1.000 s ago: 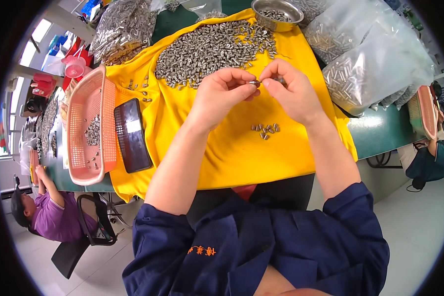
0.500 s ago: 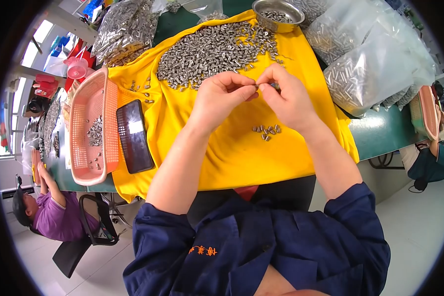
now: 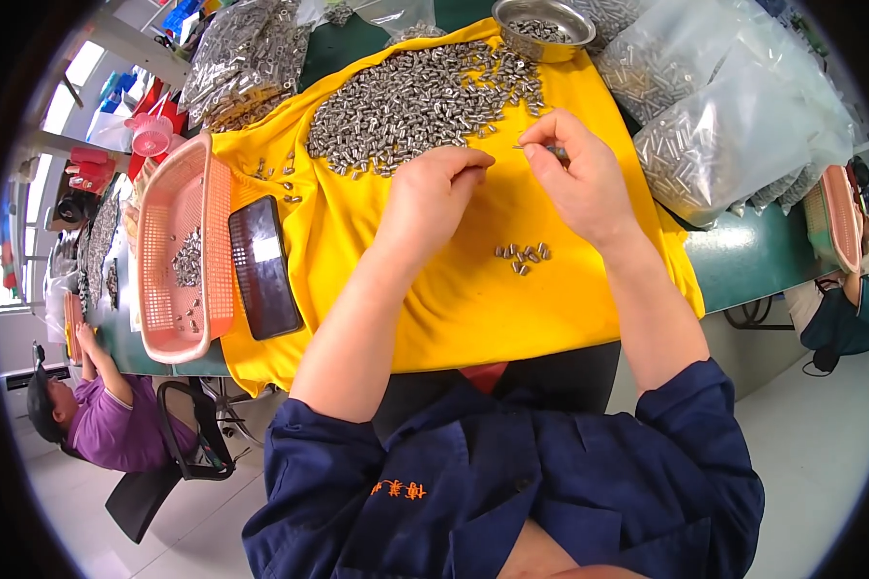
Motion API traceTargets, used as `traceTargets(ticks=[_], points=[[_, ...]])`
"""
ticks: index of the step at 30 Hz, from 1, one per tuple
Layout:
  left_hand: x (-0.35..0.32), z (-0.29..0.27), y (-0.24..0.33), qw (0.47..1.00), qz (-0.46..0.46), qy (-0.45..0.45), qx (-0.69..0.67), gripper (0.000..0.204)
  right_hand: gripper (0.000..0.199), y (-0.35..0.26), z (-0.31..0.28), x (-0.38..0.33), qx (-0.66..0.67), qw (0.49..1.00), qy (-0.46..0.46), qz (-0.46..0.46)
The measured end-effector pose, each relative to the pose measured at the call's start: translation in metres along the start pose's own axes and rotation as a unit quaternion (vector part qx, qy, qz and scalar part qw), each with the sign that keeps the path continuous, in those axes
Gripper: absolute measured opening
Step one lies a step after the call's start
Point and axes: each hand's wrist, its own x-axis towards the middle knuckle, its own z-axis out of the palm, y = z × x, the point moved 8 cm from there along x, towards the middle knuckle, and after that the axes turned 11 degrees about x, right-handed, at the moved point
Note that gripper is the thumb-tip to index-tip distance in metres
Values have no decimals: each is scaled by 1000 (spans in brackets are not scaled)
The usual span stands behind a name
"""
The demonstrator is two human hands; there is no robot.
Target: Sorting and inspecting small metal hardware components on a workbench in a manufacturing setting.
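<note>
My right hand (image 3: 589,183) pinches a slim tool (image 3: 556,151) with a thin metal tip that sticks out past the thumb toward the left; its exact kind is not clear. Facing it, a small gap away, my left hand (image 3: 433,198) has its thumb and forefinger pressed together; anything between them is too small to make out. Beyond both hands a broad heap of small metal cylinders (image 3: 396,106) is spread on a yellow cloth (image 3: 434,318). Several like cylinders (image 3: 523,256) form a little group on the cloth, nearer to me and below my right hand.
A pink plastic basket (image 3: 220,280) with some cylinders stands at the left, beside a dark phone (image 3: 264,270). At the back is a steel bowl (image 3: 546,46) of parts. Bags of metal parts (image 3: 695,164) crowd the right. A person in purple (image 3: 126,425) sits far left.
My hands have drawn apart from where their fingertips met. The right one moved slightly right, keeping the slim tool, and the left one slightly left. The cylinder group is unchanged.
</note>
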Motion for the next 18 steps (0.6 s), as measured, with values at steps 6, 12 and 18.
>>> traceTargets(ticks=[6, 12, 18], points=[[2, -3, -9, 993, -8, 37, -114, 13, 7, -3, 2, -1, 14, 1000, -13, -5], [-4, 19, -19, 851, -161, -66, -496, 14, 7, 0, 5, -2, 56, 998, -35, 18], [-3, 21, -12, 832, -136, -72, -533, 13, 5, -3, 11, -3, 61, 996, -58, 20]])
